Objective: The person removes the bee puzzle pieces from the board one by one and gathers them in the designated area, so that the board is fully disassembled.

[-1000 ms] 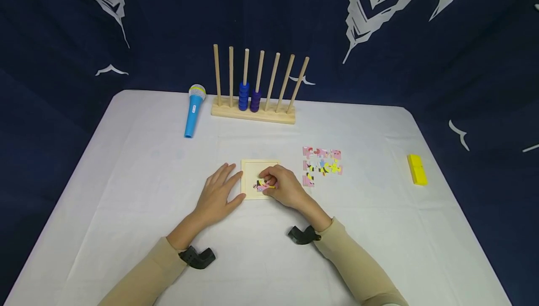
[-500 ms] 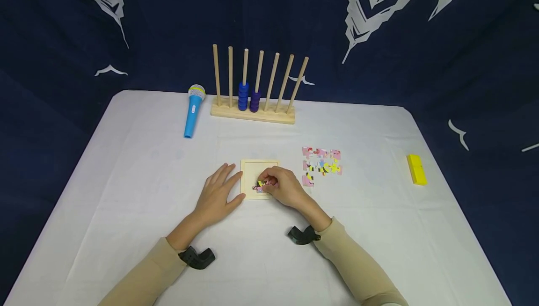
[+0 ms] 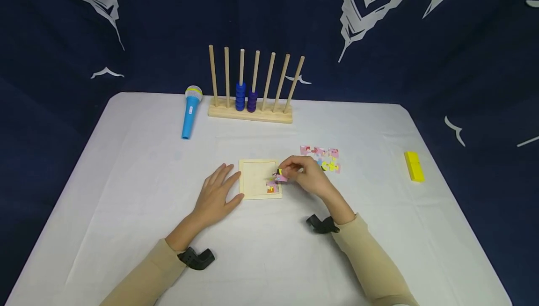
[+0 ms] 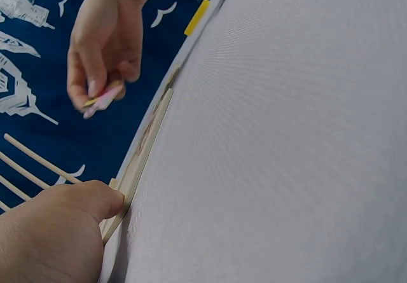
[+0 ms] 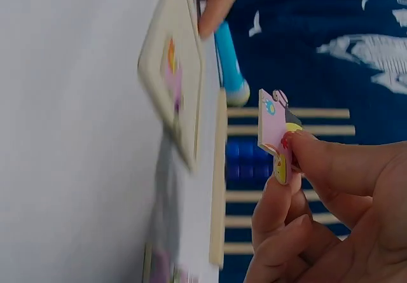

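Observation:
A pale wooden puzzle tray [image 3: 252, 179] lies on the white table, with one jigsaw piece [image 3: 272, 187] in its lower right corner. My left hand [image 3: 215, 198], fingers spread and straight, rests at the tray's left side, fingertips and thumb right at its edge. Between thumb and fingers my right hand [image 3: 311, 177] pinches a second jigsaw piece [image 5: 273, 130], pink with yellow and black print. That piece is raised over the tray's right edge, and in the right wrist view it is tilted up on its side.
To the right of the tray lie several loose puzzle pieces [image 3: 321, 151], partly behind the right hand. Behind stands a wooden peg rack [image 3: 252, 115] with blue and purple rings. A blue toy microphone [image 3: 190, 115] is at its left, a yellow block [image 3: 414, 166] far right.
My right hand has lifted the pinched jigsaw piece from the tray's lower middle and moved it right and up. The piece in the corner now shows. The left hand stays put.

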{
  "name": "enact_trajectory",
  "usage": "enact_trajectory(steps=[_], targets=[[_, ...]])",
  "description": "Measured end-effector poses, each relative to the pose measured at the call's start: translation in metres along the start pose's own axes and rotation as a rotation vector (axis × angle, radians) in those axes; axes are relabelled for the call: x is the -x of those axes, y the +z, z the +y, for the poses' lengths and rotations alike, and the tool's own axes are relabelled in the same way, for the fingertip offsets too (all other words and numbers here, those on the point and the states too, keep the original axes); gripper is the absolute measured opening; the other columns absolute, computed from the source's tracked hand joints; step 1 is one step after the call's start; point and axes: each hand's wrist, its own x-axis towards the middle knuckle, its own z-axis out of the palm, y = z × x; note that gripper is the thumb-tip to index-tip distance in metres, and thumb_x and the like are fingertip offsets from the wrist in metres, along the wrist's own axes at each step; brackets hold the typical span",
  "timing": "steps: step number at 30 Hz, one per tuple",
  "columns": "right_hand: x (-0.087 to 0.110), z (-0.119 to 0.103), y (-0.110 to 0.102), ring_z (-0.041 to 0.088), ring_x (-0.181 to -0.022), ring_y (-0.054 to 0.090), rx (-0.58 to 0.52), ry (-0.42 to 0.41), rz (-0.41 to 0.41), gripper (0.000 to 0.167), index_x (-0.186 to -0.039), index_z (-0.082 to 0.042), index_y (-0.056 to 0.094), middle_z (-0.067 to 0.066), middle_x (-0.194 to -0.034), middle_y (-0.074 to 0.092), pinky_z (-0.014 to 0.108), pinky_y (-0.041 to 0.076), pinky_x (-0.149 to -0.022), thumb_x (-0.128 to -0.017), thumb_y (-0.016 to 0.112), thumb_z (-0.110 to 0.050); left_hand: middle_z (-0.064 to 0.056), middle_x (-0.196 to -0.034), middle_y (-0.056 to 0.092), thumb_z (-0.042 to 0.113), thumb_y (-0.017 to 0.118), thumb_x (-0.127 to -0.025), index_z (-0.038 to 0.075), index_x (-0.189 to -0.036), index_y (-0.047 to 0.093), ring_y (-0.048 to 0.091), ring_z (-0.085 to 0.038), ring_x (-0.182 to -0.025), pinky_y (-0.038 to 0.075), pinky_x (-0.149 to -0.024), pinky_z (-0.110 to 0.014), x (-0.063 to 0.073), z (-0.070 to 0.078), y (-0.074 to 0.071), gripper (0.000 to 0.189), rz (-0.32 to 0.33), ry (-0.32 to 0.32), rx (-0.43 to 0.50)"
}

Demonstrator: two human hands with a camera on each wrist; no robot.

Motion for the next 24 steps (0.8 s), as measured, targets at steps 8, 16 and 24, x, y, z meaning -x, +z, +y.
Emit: enact_trajectory(steps=[8,16,24], targets=[[0.026,0.039,-0.049,0.017,-0.080,0.056,0.035,0.129,0.094,0.015,-0.104,0.001,0.071,0.018,-0.100,0.070,0.024,0.046,-0.068,-0.093,0.064,-0.008,-0.021,-0.150,0.041,0.033,0.068,-0.088,0.002,-0.136,0.055,0.028,-0.039,-0.144,0.030,-0.109,-0.058,0.000,-0.002,0.002,0.059,0.010,0.006,0.000],[0.034,0.063,-0.061,0.016,-0.076,0.052,0.101,0.242,0.121,0.013,-0.101,0.001,0.071,0.017,-0.098,0.068,0.024,0.045,-0.067,-0.091,0.064,-0.004,-0.021,-0.150,0.041,0.032,0.067,-0.089,0.002,-0.136,0.055,0.028,-0.038,-0.144,0.029,-0.108,-0.058,0.001,-0.003,0.002,0.058,0.011,0.006,0.004],[0.033,0.066,-0.058,0.016,-0.071,0.057,0.230,0.241,0.187,0.010,-0.094,-0.001,0.071,0.013,-0.086,0.070,0.026,0.045,-0.065,-0.087,0.071,-0.007,-0.020,-0.151,0.041,0.032,0.067,-0.090,0.003,-0.137,0.055,0.027,-0.037,-0.144,0.029,-0.109,-0.057,0.000,-0.002,0.002,0.057,0.003,0.005,0.005]])
